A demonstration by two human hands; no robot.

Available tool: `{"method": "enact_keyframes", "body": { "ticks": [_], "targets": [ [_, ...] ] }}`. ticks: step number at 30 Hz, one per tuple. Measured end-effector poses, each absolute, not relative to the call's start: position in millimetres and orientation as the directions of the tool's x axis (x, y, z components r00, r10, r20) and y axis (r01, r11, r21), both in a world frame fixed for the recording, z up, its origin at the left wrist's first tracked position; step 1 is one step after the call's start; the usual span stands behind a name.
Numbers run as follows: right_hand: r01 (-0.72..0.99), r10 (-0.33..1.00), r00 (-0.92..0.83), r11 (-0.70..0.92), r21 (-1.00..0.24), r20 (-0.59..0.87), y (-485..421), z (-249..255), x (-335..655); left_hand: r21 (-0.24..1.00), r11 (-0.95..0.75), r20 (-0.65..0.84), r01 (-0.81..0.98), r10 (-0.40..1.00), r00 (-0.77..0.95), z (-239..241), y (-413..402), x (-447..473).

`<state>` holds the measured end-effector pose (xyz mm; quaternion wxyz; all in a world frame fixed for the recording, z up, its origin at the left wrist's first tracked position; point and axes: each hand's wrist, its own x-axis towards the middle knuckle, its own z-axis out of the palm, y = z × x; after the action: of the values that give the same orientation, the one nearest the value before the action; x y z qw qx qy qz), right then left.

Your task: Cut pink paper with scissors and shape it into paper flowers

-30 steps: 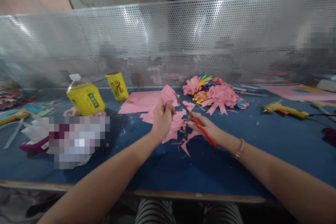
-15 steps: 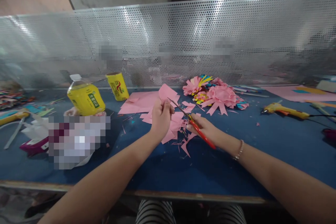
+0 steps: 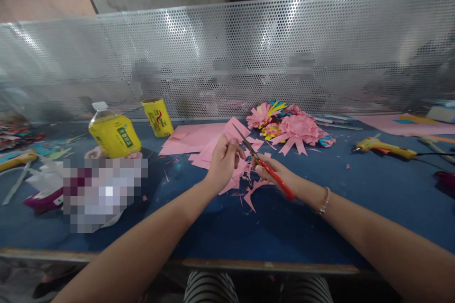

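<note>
Above the blue table point(image 3: 302, 234), the left hand point(image 3: 220, 164) pinches pink paper point(image 3: 231, 130), which sticks out beyond its fingers; the right hand point(image 3: 284, 173), near but apart, is closed around red-handled scissors point(image 3: 274, 177). For a clean edge, I think, turn the paper slowly — fingertips away from the blades.

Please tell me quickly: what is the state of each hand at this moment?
Left hand: closed, pinching a piece of pink paper.
Right hand: closed on the red-handled scissors.
</note>
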<state>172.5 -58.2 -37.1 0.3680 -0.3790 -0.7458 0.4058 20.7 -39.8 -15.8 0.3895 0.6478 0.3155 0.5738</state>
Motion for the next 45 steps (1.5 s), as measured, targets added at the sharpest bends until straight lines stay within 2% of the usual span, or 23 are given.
{"method": "enact_keyframes", "body": {
  "ticks": [26,45],
  "targets": [
    [0.259,0.880,-0.425,0.344,-0.903,0.213,-57.9,-35.1,170.3,0.841,-0.535,0.520,0.083,0.841,0.150,-15.5,-41.9,18.4],
    [0.335,0.893,-0.392,0.363,-0.870,0.221,-62.3,-24.6,165.4,0.820,-0.546,0.530,0.172,0.838,0.135,-19.3,-37.2,17.8]
  ]
}}
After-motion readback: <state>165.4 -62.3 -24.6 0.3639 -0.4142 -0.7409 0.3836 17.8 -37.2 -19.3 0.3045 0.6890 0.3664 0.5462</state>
